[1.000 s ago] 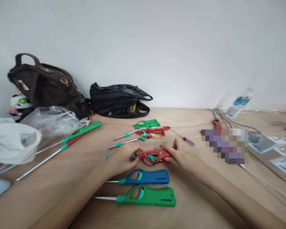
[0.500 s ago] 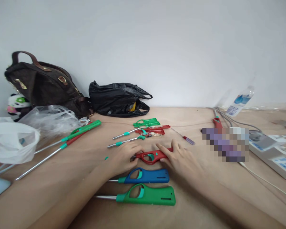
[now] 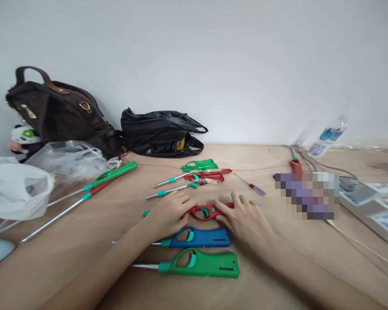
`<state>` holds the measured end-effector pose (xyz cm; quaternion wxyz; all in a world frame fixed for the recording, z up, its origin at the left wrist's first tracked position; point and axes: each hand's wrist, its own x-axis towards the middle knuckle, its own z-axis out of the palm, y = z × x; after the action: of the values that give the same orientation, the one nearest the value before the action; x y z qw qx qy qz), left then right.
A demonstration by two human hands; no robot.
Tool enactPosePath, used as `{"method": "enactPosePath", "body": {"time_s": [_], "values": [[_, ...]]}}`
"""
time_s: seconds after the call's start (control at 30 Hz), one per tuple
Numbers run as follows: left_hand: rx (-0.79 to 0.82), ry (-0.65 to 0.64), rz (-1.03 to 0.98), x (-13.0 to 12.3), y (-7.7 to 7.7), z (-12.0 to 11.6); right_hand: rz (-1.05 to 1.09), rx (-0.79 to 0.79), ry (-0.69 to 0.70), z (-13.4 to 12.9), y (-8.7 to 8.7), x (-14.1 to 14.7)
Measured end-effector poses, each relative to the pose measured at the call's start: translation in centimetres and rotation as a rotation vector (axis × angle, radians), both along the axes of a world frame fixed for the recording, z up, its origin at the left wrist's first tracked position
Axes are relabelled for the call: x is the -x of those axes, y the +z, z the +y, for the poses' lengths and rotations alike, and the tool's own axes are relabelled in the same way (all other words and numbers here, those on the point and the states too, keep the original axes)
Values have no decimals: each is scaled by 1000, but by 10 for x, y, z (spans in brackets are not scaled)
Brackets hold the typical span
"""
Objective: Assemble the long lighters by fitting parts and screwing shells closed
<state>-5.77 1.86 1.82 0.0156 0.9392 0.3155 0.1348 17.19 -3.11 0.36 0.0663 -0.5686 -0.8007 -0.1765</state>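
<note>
A red lighter (image 3: pixel 209 212) with a long handle and a teal trigger lies crosswise between both hands. My left hand (image 3: pixel 170 214) is closed around its left end, its fingers curled and hiding that part. A teal piece (image 3: pixel 146 213) shows just left of this hand. My right hand (image 3: pixel 248 218) holds the handle end, with the thumb and index finger on the red casing and the other fingers beyond it. Just in front lie a blue lighter (image 3: pixel 202 238) and a green lighter (image 3: pixel 210 263), side by side, their metal tubes pointing left.
Behind the hands are opened lighter parts, including a green casing (image 3: pixel 198 165) and a metal tube (image 3: pixel 168 191), and a screwdriver (image 3: pixel 257 189). Assembled lighters (image 3: pixel 111 175) and plastic bags (image 3: pixel 17 189) lie left. A power strip (image 3: pixel 371 215) and a bottle (image 3: pixel 330 135) are right.
My left hand has turned slightly, and more of the teal piece shows beside it. The right hand's fingers have shifted a little on the red lighter. The view moved slightly.
</note>
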Motion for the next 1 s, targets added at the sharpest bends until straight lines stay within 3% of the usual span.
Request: {"method": "enactPosePath", "body": {"time_s": [0.33,1.0], "values": [[26,0,-2,0,1,1,-82,-16,50,3,0,0],[-3,18,-3,0,0,1,17,168,8,5,6,-1]]}}
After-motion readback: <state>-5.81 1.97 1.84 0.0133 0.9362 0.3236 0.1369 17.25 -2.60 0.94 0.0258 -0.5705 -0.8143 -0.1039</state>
